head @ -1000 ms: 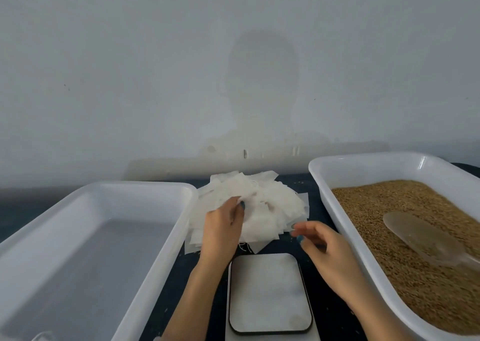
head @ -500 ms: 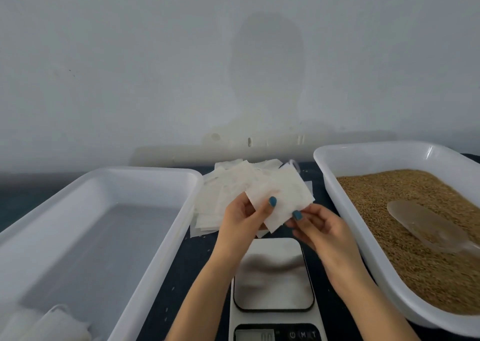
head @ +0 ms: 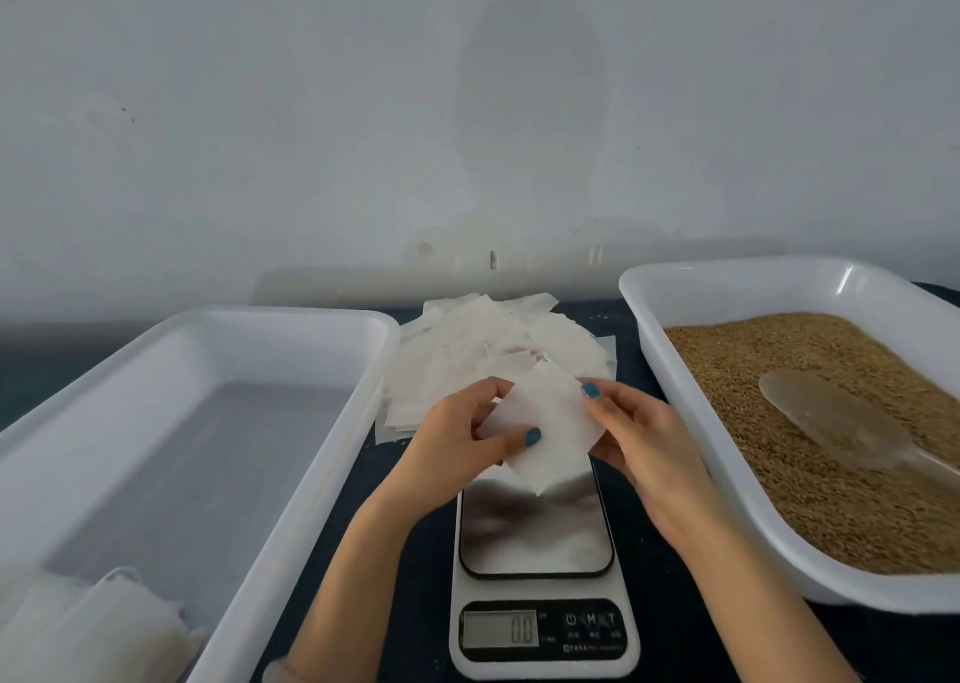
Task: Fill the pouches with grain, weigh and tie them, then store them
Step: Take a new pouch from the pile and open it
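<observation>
A flat white empty pouch (head: 550, 425) is held above the far end of the kitchen scale (head: 537, 537). My left hand (head: 457, 440) pinches its left side and my right hand (head: 639, 435) pinches its right edge. Behind the hands lies a pile of empty white pouches (head: 493, 349). The scale's display (head: 501, 629) reads 0.0. On the right, a white tray (head: 675, 287) holds brown grain (head: 810, 453) with a clear plastic scoop (head: 826, 420) lying on it. Filled pouches (head: 93, 625) lie in the near corner of the left white tray (head: 249, 334).
A pale wall stands right behind the table. The dark tabletop (head: 405, 542) shows between the trays and the scale. The two trays flank the scale closely on both sides.
My left hand took one pouch off the pile and drew it toward me; my right hand came in and took its right edge. The camera tipped downward, showing the scale display.
</observation>
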The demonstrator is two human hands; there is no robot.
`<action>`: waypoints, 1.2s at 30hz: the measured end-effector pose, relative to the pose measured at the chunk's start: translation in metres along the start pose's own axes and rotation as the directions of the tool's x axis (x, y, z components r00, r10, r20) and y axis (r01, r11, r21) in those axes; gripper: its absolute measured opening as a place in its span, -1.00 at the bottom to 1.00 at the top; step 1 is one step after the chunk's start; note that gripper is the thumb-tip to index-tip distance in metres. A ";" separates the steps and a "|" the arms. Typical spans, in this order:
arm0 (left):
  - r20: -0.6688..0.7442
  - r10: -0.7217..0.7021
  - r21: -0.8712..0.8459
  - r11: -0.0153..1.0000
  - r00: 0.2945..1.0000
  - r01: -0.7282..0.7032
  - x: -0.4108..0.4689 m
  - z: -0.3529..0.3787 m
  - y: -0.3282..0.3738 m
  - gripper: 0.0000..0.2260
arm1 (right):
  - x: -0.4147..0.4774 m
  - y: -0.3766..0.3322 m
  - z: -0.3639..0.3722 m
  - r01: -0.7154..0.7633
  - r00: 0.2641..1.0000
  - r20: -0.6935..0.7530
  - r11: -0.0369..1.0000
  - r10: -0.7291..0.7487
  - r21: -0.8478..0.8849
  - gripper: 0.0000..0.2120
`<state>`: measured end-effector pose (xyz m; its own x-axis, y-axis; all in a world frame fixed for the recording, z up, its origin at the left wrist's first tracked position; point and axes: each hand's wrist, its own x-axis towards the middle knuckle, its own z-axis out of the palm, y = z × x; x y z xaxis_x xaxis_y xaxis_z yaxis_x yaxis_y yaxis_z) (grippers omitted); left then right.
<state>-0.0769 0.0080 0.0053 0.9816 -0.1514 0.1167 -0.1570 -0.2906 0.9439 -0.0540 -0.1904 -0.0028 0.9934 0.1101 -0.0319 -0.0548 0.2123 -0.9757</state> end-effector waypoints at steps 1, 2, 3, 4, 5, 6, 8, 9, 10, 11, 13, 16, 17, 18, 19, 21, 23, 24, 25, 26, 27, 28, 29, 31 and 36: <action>0.011 0.008 0.025 1.000 1.000 -0.008 -0.001 -0.001 -0.001 -0.83 | 0.001 0.001 -0.002 0.003 1.000 0.022 0.999 -0.002 -0.046 -0.87; -0.005 0.026 0.061 0.998 1.000 -0.025 -0.001 -0.002 -0.002 -0.86 | 0.000 0.000 -0.004 0.007 0.999 0.051 0.996 -0.002 -0.090 -0.85; -0.045 0.048 0.103 0.994 0.998 -0.043 -0.001 -0.002 -0.002 -0.89 | -0.001 -0.001 -0.005 0.015 0.996 0.084 0.991 -0.004 -0.130 -0.81; -0.098 0.067 0.135 0.989 0.993 -0.053 -0.001 -0.001 -0.002 -0.91 | -0.002 -0.003 -0.006 0.021 0.994 0.112 0.985 -0.002 -0.168 -0.74; -0.149 0.074 0.140 0.989 0.986 -0.053 0.000 -0.001 -0.003 -0.92 | -0.003 -0.004 -0.006 0.029 0.991 0.133 0.978 -0.001 -0.207 -0.69; -0.187 0.069 0.117 0.992 0.980 -0.047 0.001 -0.001 -0.004 -0.94 | -0.004 -0.004 -0.006 0.036 0.989 0.145 0.971 -0.001 -0.236 -0.68; -0.230 0.049 0.064 0.997 0.972 -0.035 0.001 0.000 -0.004 -0.95 | -0.004 -0.003 -0.006 0.047 0.988 0.153 0.967 -0.009 -0.248 -0.68; -0.249 0.048 0.074 0.997 0.967 -0.031 0.001 0.000 -0.004 -0.92 | -0.004 -0.002 -0.005 0.044 0.989 0.145 0.972 -0.011 -0.229 -0.69; -0.263 0.046 0.104 0.994 0.964 -0.020 0.002 -0.001 -0.006 -0.87 | -0.003 -0.002 -0.005 0.034 0.991 0.132 0.978 -0.007 -0.206 -0.70; -0.272 0.044 0.138 0.990 0.961 -0.007 0.002 -0.002 -0.007 -0.83 | -0.002 0.000 -0.005 0.027 0.993 0.120 0.981 -0.004 -0.192 -0.73; -0.278 0.047 0.197 0.980 0.959 0.009 0.001 -0.002 -0.008 -0.79 | -0.001 0.000 -0.005 0.038 0.992 0.124 0.974 -0.011 -0.225 -0.81; -0.271 0.070 0.236 0.972 0.960 -0.005 0.001 -0.003 -0.009 -0.80 | -0.002 0.001 -0.006 0.062 0.988 0.154 0.948 -0.014 -0.314 -0.82; -0.272 0.073 0.240 0.971 0.960 -0.006 0.001 -0.004 -0.009 -0.81 | -0.003 0.001 -0.006 0.063 0.988 0.152 0.942 -0.013 -0.329 -0.82; -0.271 0.070 0.253 0.968 0.960 0.001 0.000 -0.004 -0.010 -0.82 | -0.003 0.000 -0.006 0.057 0.989 0.147 0.940 -0.008 -0.335 -0.83; -0.269 0.070 0.264 0.965 0.961 0.004 0.000 -0.003 -0.009 -0.84 | -0.003 0.001 -0.006 0.048 0.990 0.142 0.941 0.000 -0.335 -0.82; -0.262 0.077 0.281 0.960 0.962 0.000 -0.003 0.000 -0.007 -0.95 | -0.003 0.000 -0.005 0.027 0.992 0.125 0.948 0.014 -0.318 -0.81; -0.238 0.213 0.441 0.893 0.948 -0.090 -0.007 0.004 -0.005 -0.53 | -0.003 0.001 -0.004 0.008 0.994 0.107 0.964 0.021 -0.267 -0.79; -0.181 0.298 0.531 0.832 0.937 -0.162 -0.008 0.005 -0.003 -0.33 | -0.004 0.000 -0.003 0.001 0.995 0.100 0.972 0.023 -0.236 -0.76; -0.105 0.373 0.596 0.766 0.922 -0.241 -0.009 0.007 -0.002 -0.19 | -0.004 0.000 -0.002 -0.003 0.995 0.097 0.978 0.023 -0.210 -0.72; -0.031 0.415 0.633 0.712 0.909 -0.303 -0.010 0.010 0.001 -0.10 | -0.005 0.000 -0.001 -0.001 0.995 0.100 0.982 0.020 -0.189 -0.68; 0.029 0.444 0.654 0.669 0.895 -0.353 -0.010 0.014 0.002 -0.05 | -0.005 0.000 0.000 0.005 0.994 0.109 0.985 0.014 -0.173 -0.66; 0.073 0.451 0.670 0.639 0.890 -0.378 -0.010 0.019 0.002 -0.03 | -0.005 0.000 0.001 0.014 0.992 0.125 0.987 0.006 -0.157 -0.68; 0.092 0.455 0.686 0.616 0.886 -0.388 -0.009 0.023 0.002 -0.04 | -0.006 0.000 0.002 0.022 0.989 0.147 0.990 -0.002 -0.138 -0.72; 0.059 0.475 0.694 0.613 0.878 -0.379 -0.009 0.030 0.001 -0.16 | -0.006 0.001 0.003 0.040 0.980 0.197 0.994 -0.020 -0.101 -0.77; -0.026 0.417 0.661 0.689 0.908 -0.298 -0.014 0.032 0.002 -0.49 | -0.011 -0.001 0.008 0.226 0.959 0.212 0.957 -0.187 -0.179 -0.72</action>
<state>-0.0947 -0.0208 -0.0042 0.8290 -0.2342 0.5079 -0.4723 -0.7795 0.4115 -0.0652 -0.1842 -0.0002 0.9418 0.2719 0.1976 0.1901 0.0540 -0.9803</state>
